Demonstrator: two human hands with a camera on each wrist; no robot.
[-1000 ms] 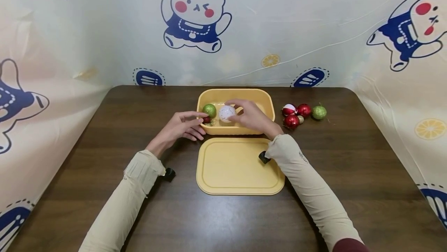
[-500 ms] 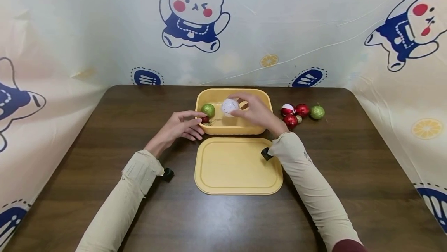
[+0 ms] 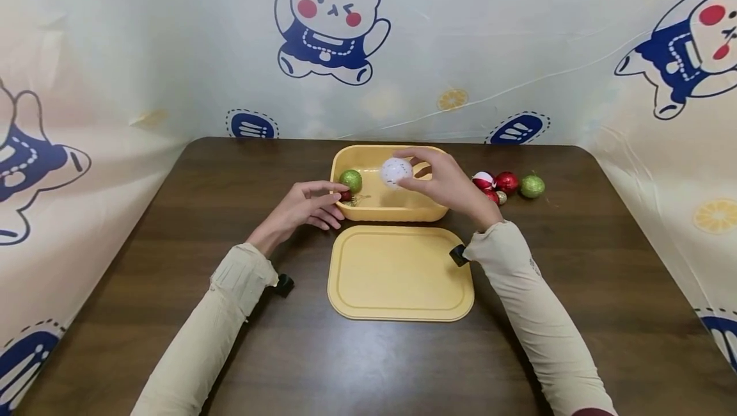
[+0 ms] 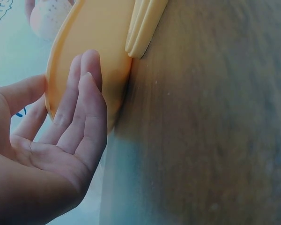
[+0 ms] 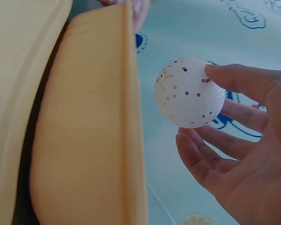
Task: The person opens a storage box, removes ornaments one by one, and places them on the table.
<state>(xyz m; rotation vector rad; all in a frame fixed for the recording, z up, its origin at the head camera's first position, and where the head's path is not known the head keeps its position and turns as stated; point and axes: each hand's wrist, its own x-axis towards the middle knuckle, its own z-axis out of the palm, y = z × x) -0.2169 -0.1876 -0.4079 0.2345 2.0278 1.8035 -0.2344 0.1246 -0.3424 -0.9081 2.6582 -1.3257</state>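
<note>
Hanging over the yellow box [image 3: 389, 214], a white speckled ball [image 3: 395, 173] is held by the right hand [image 3: 446, 179]. Inside, a green ball [image 3: 351, 180] is seen at the left end, with a dark red ball [image 3: 346, 196] beside it, partly covered by the left hand [image 3: 304, 206]. A flat yellow lid [image 3: 401, 275] is laid just in front; to the right, a group of baubles [image 3: 507, 183] is partly hidden by the right hand. Since a second ago, the white ball has been lifted and carried rightward. It is pinched between thumb and fingers, spread to its width; the box's rim is touched by the left hand, its fingers loosely extended.
</note>
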